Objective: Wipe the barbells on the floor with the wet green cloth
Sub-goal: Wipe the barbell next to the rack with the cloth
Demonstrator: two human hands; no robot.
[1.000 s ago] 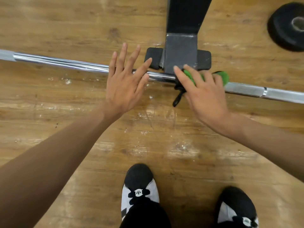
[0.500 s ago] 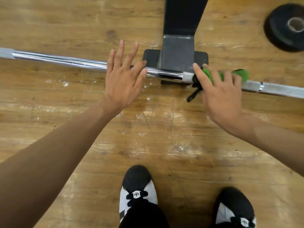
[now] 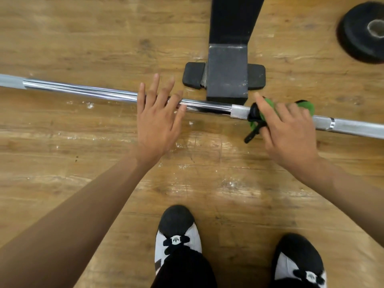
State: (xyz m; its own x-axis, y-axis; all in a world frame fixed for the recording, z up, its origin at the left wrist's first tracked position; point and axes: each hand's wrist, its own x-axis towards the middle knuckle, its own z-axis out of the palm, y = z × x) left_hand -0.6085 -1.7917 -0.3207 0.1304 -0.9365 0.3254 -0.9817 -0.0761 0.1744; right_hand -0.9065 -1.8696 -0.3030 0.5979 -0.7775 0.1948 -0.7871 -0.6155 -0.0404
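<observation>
Here, green cloth (image 3: 305,105) on barbell (image 3: 83,91).

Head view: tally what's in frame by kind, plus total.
barbell: 1
green cloth: 1
weight plate: 1
black stand foot: 1
hands: 2 (left hand, right hand)
shoes: 2 (left shoe, right shoe)
total: 8

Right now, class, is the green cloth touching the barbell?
Touching. The head view shows the green cloth wrapped over the barbell under the right hand, with no gap.
</observation>
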